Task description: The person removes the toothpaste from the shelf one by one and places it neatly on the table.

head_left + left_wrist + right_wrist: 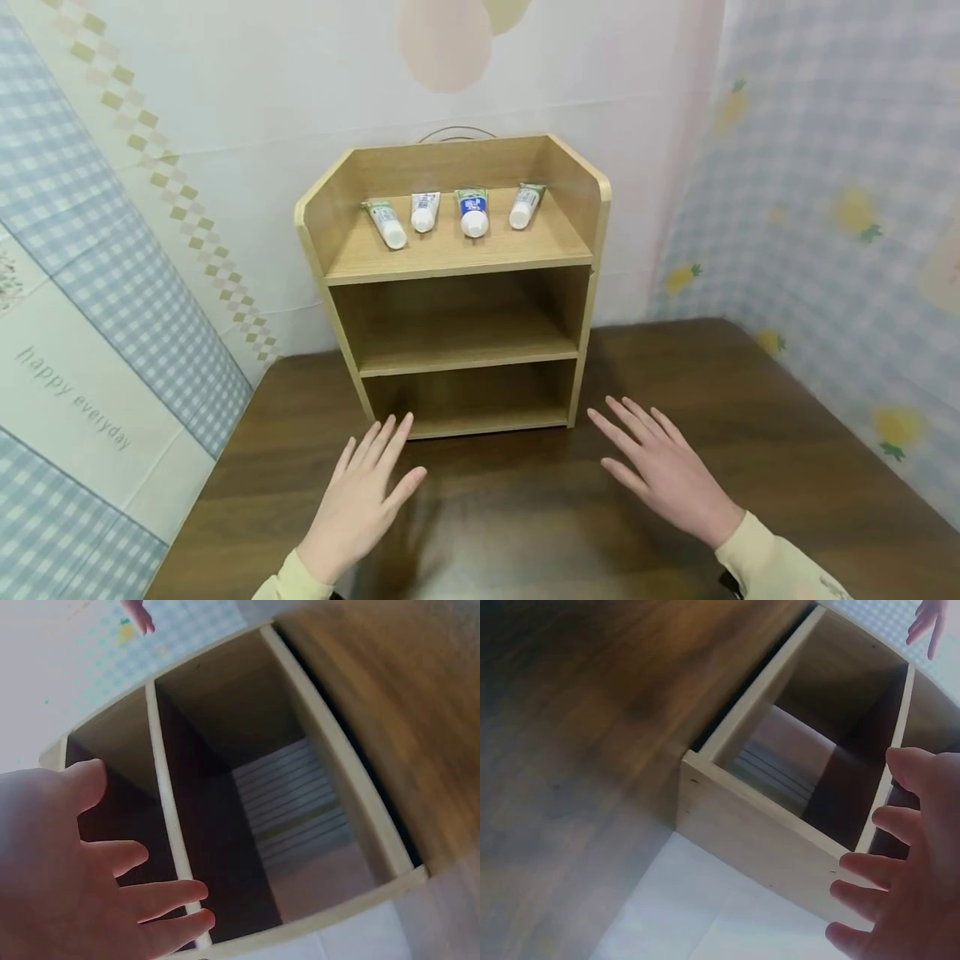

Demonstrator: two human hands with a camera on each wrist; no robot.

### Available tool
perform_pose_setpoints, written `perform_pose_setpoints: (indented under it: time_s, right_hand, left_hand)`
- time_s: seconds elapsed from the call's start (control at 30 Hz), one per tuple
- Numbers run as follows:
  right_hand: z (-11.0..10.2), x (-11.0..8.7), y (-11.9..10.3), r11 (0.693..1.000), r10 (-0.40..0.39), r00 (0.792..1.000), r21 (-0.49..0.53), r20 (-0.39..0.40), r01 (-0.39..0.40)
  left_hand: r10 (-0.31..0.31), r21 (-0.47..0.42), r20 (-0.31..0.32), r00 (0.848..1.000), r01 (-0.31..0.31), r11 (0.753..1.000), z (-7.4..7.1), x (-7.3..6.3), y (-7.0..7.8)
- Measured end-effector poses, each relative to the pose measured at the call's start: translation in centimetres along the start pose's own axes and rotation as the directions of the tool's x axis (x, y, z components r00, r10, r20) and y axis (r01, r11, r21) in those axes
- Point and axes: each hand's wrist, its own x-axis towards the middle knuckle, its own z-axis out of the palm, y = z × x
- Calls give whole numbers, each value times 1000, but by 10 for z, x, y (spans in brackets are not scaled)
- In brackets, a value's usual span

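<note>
A light wooden shelf unit (pixel 465 367) stands on the dark table. On its top board lie several small squeeze tubes with white caps: a green-and-white tube (pixel 386 223) at the left, a white tube (pixel 424 212), a blue-and-white tube (pixel 473 212), and a tilted white tube (pixel 527 206) at the right. My left hand (pixel 360 500), fingers straight, is held in front of the unit's lower left corner. To the lower right, my right hand (pixel 663 471) is likewise spread with straight fingers. Neither hand holds anything.
The dark wooden table (pixel 480 517) extends to both sides of the unit. Behind it hangs a pale printed cloth (pixel 247 208), and a blue checked cloth (pixel 825 208) with pineapples covers the right side. A thin wire loop (pixel 457 128) shows behind the unit's top.
</note>
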Motion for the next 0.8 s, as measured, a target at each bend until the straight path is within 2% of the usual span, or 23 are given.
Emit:
perform_pose_setpoints:
  time_s: [0.17, 0.3, 0.53, 0.67, 0.8]
  right_hand:
    - [-9, 7, -5, 1000, -14, 997, 0, -70, 14]
    - [-16, 15, -11, 999, -20, 995, 23, -103, 23]
    - [-27, 31, -22, 998, -20, 992, 48, -124, 27]
    - [-34, 44, -30, 998, -46, 989, 35, -141, 51]
    - [-39, 62, -43, 998, -45, 987, 45, -155, 53]
  left_hand:
    - [-9, -21, -85, 996, 7, 1000, -18, 8, -7]
    - [-57, -73, -159, 986, 46, 996, -35, 14, -14]
    - [-190, -201, -156, 969, 157, 967, -54, 31, -26]
    - [-211, -277, -188, 959, 154, 948, -58, 42, -35]
    - [-224, -374, -216, 950, 132, 918, -57, 50, -42]
